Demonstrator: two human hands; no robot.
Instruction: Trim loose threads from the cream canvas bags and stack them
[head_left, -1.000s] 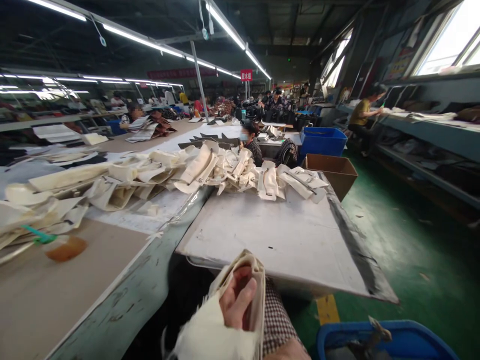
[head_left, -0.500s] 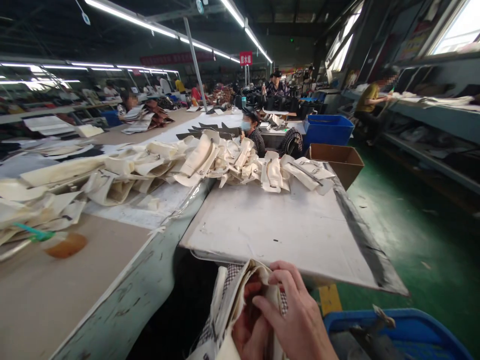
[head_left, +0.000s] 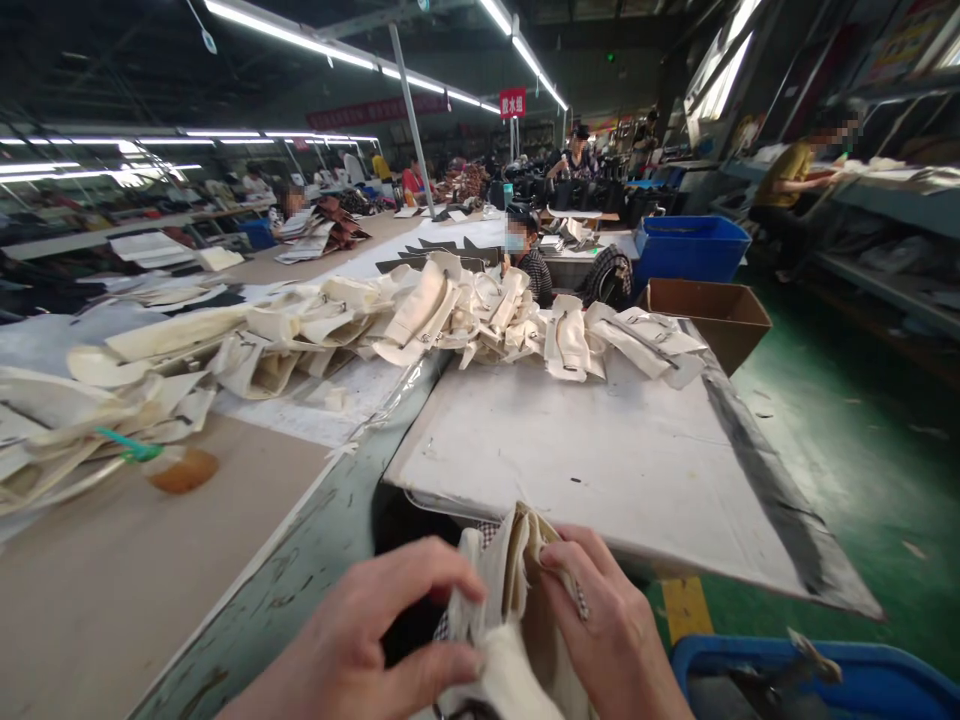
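Note:
Low in front of me is a cream canvas bag (head_left: 499, 660), its mouth facing up and its raw edges showing. The rim on the right is pinched by my right hand (head_left: 611, 620), thumb on the inside and fingers over the outer side. My left hand (head_left: 375, 630) is at the bag's left side, thumb and index finger spread apart with their tips at the fabric; its other fingers are hidden. Checked cloth shows behind the bag.
Cream bag pieces (head_left: 420, 310) lie heaped across the far edge of the white table (head_left: 585, 450). A bottle of amber liquid (head_left: 184, 470) with a green top lies at left. A blue bin (head_left: 810, 650) stands low right, a brown box (head_left: 705, 310) beyond. Several people work farther back.
My left hand has come out from inside the bag to its left side. My right hand keeps its place on the rim. The view has turned slightly left.

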